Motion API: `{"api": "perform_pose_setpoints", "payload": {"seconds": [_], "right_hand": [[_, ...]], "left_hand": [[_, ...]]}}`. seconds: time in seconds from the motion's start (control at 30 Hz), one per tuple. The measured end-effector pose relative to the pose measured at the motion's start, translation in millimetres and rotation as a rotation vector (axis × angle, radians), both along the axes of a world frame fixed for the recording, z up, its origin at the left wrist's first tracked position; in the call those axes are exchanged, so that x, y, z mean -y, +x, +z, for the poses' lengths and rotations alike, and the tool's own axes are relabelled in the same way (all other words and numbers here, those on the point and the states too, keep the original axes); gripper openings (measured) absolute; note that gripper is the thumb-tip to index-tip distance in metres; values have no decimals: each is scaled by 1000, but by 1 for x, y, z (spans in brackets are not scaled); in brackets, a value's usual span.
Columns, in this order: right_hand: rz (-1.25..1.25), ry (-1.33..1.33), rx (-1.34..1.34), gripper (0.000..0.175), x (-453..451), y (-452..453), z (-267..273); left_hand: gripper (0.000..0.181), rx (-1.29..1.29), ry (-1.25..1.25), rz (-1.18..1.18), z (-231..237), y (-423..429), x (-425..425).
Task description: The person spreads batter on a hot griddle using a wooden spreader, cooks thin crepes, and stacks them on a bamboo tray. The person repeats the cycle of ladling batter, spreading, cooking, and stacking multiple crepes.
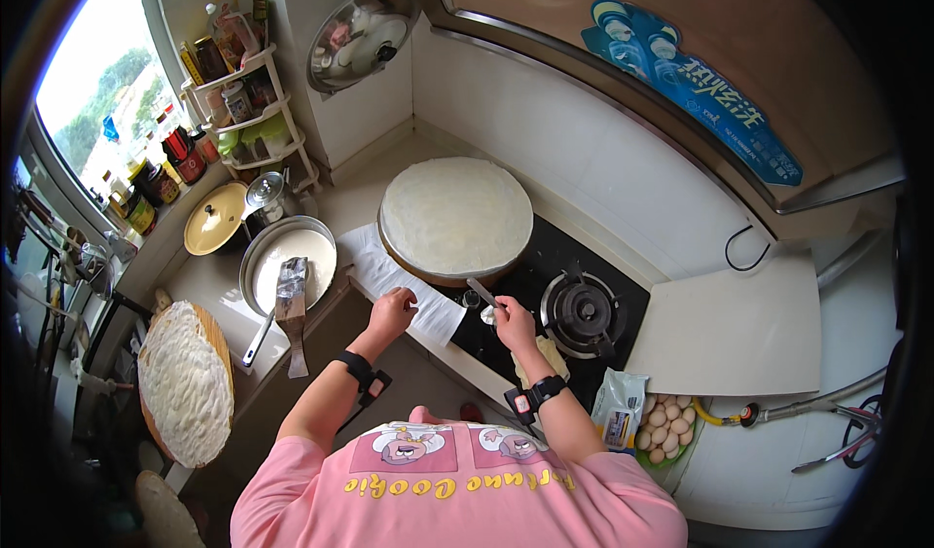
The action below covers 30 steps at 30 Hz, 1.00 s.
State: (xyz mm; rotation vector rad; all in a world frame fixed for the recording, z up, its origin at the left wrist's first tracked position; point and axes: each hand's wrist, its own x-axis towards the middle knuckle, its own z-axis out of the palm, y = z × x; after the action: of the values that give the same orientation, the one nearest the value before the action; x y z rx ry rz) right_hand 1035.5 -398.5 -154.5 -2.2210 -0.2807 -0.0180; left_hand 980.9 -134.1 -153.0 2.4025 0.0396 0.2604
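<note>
A wide round griddle (390,249) stands over the hob, its top coated by a thin pale sheet of batter (457,214). Near its front edge, my right hand (515,324) grips a narrow flat-bladed tool (481,292), perhaps a knife; the blade points toward the griddle. Just below that blade is a small white scrap (490,316). My left hand (392,313) hovers by a white sheet of paper or cloth (432,313), fingers curled, with nothing visible in them. Partly behind my right forearm lies a pale yellow, flat piece (543,362).
On the left, a metal basin (252,285) holds white batter, with a wide brush (292,307) across its rim. A floury round board (186,384) stands nearer. To the right are a bare burner (587,311), a wipes packet (619,406) and several eggs (665,427).
</note>
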Motion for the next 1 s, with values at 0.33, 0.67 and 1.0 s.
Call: {"api": "perform_pose_setpoints", "payload": {"seconds": [0.33,0.67,1.0], "right_hand": [[0,-37,9,18,-18,14,-9],[-13,119,-35,18,-32,30,-9],[0,106,-91,20,0,24,5]], "left_hand": [[20,84,186,-62,12,14,9],[24,142,490,-122,14,58,31],[35,113,372,-134,19,99,31]]}}
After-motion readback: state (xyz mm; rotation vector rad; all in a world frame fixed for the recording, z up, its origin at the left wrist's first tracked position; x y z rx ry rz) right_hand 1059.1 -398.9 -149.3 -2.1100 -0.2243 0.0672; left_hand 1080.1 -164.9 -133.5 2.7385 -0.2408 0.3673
